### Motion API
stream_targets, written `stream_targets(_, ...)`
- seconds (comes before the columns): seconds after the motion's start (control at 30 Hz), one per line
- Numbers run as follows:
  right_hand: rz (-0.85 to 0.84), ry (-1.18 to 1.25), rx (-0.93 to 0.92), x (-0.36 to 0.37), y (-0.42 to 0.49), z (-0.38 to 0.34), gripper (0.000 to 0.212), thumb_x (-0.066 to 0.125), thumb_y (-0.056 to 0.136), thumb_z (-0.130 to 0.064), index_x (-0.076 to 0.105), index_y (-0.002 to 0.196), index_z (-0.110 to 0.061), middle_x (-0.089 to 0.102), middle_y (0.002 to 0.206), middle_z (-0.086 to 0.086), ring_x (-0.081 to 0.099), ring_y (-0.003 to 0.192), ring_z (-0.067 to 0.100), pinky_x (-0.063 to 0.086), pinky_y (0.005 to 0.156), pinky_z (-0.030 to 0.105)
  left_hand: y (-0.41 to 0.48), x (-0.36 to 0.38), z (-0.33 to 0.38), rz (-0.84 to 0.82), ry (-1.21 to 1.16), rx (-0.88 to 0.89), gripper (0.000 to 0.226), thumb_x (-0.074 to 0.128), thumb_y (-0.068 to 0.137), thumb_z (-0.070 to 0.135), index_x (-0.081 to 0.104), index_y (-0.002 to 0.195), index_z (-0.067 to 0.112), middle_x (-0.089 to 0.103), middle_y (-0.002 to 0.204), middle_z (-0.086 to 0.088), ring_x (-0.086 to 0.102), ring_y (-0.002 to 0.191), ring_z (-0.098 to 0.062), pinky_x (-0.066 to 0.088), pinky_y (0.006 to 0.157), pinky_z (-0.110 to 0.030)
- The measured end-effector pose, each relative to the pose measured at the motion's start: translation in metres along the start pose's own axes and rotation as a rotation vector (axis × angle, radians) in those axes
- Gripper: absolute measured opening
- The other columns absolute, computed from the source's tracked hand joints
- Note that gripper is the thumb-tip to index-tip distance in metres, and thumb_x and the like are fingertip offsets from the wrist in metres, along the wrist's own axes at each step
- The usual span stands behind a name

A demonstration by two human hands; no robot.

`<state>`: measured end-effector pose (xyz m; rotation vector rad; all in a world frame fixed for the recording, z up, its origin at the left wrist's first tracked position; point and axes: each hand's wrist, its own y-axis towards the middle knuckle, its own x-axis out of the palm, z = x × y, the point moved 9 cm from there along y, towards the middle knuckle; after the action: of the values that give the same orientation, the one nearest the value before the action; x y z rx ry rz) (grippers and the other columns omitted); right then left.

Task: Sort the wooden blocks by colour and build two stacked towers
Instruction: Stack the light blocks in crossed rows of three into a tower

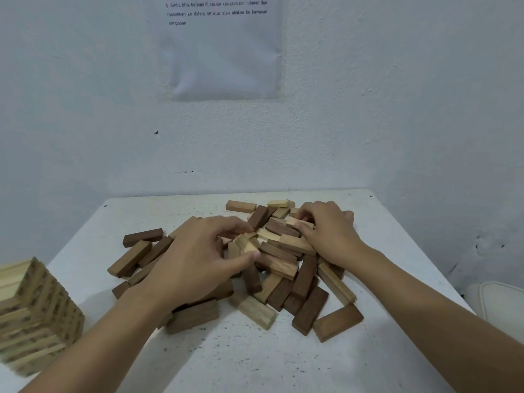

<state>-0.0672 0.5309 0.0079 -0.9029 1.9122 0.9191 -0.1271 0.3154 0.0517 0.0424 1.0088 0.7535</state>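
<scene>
— What are they made of?

— Plain wood, oblong and square-edged. The pile [283, 268] mixes pale, grainy blocks with smoother dark brown ones, lying crossed over each other on a white, speckled table [226, 358].

— How many?

— Too overlapped to count (well over twenty). One tower [34, 313] of pale blocks stands well to the left of both grips, at the table's near left edge.

— And the hands?

— The left hand [198, 256] pinches a pale block [249, 245] between thumb and fingertips on top of the pile. Beyond that grip and to its right, the right hand [326, 234] curls its fingers on a light block [293, 222].

— Room to move?

— Bare table nearer than both grips; the wall [397, 109] rises close behind them.
</scene>
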Motion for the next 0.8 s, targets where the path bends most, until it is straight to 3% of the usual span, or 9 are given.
stream_targets(0.13, 0.091, 0.151, -0.044, -0.011, -0.012, -0.013, 0.011, 0.057, 0.1, -0.031, 0.061, 0.11, -0.03, 0.06, 0.101, -0.012, 0.053, 0.103, 0.013, 0.033, 0.089, 0.039, -0.017, -0.007, 0.007, -0.005, 0.048, 0.05, 0.024, 0.078, 0.082, 0.054, 0.072, 0.101, 0.042, 0.068, 0.097, 0.03, 0.064, 0.095, 0.002, 0.046, 0.078, -0.014)
stream_targets(0.2, 0.11, 0.258, -0.101, -0.016, -0.023, -0.026, 0.011, 0.06, 0.098, -0.028, 0.062, 0.109, -0.031, 0.06, 0.097, -0.015, 0.055, 0.096, 0.007, 0.041, 0.092, 0.041, -0.028, -0.01, 0.009, -0.01, 0.032, 0.06, 0.026, 0.081, 0.081, 0.049, 0.075, 0.104, 0.038, 0.069, 0.092, 0.027, 0.064, 0.088, 0.007, 0.045, 0.074, -0.01)
stream_targets(0.3, 0.056, 0.4, -0.237, -0.022, -0.05, -0.058, 0.012, 0.064, 0.096, -0.026, 0.068, 0.107, -0.026, 0.063, 0.094, -0.015, 0.057, 0.091, 0.003, 0.047, 0.083, 0.027, -0.046, -0.012, 0.009, -0.032, 0.037, 0.08, 0.036, 0.078, 0.08, 0.057, 0.076, 0.109, 0.036, 0.069, 0.099, 0.029, 0.064, 0.093, 0.007, 0.047, 0.077, -0.01)
stream_targets(0.37, -0.003, 0.426, -0.34, -0.022, -0.072, -0.081, 0.012, 0.065, 0.096, -0.029, 0.07, 0.105, -0.024, 0.065, 0.095, -0.013, 0.059, 0.092, 0.006, 0.048, 0.078, 0.024, -0.061, -0.013, 0.007, -0.053, 0.032, 0.096, 0.039, 0.073, 0.079, 0.062, 0.077, 0.106, 0.035, 0.068, 0.104, 0.03, 0.065, 0.098, 0.004, 0.048, 0.08, -0.013)
stream_targets(0.47, -0.058, 0.388, -0.428, -0.018, -0.101, -0.103, 0.011, 0.065, 0.095, -0.028, 0.071, 0.102, -0.023, 0.066, 0.093, -0.011, 0.06, 0.091, 0.01, 0.05, 0.077, 0.03, -0.084, -0.012, 0.002, -0.101, 0.035, 0.108, 0.036, 0.072, 0.079, 0.061, 0.079, 0.103, 0.034, 0.067, 0.109, 0.029, 0.066, 0.101, 0.006, 0.051, 0.082, -0.013)
stream_targets(0.57, -0.062, 0.283, -0.504, -0.008, -0.127, -0.121, 0.011, 0.067, 0.093, -0.028, 0.075, 0.097, -0.022, 0.063, 0.086, -0.012, 0.056, 0.083, 0.006, 0.042, 0.075, 0.023, -0.108, -0.012, 0.003, -0.13, 0.046, 0.154, 0.035, 0.074, 0.082, 0.056, 0.081, 0.101, 0.029, 0.068, 0.108, 0.026, 0.066, 0.1, 0.008, 0.051, 0.081, -0.01)
stream_targets(0.63, -0.022, 0.132, -0.556, 0.001, -0.142, -0.132, 0.015, 0.064, 0.092, -0.034, 0.077, 0.091, -0.026, 0.061, 0.081, -0.015, 0.054, 0.08, 0.002, 0.041, 0.083, 0.031, -0.12, -0.012, 0.006, -0.124, 0.057, 0.185, 0.034, 0.074, 0.083, 0.054, 0.081, 0.102, 0.026, 0.069, 0.11, 0.025, 0.065, 0.102, 0.009, 0.051, 0.084, -0.01)
stream_targets(0.8, -0.028, -0.041, -0.548, 0.027, -0.158, -0.145, 0.035, 0.05, 0.095, -0.044, 0.076, 0.08, -0.027, 0.056, 0.075, -0.011, 0.05, 0.076, 0.007, 0.023, 0.077, 0.03, -0.14, -0.008, 0.001, -0.1, 0.032, 0.183, 0.034, 0.078, 0.085, 0.05, 0.082, 0.102, 0.022, 0.07, 0.111, 0.02, 0.068, 0.1, 0.004, 0.056, 0.082, -0.023)
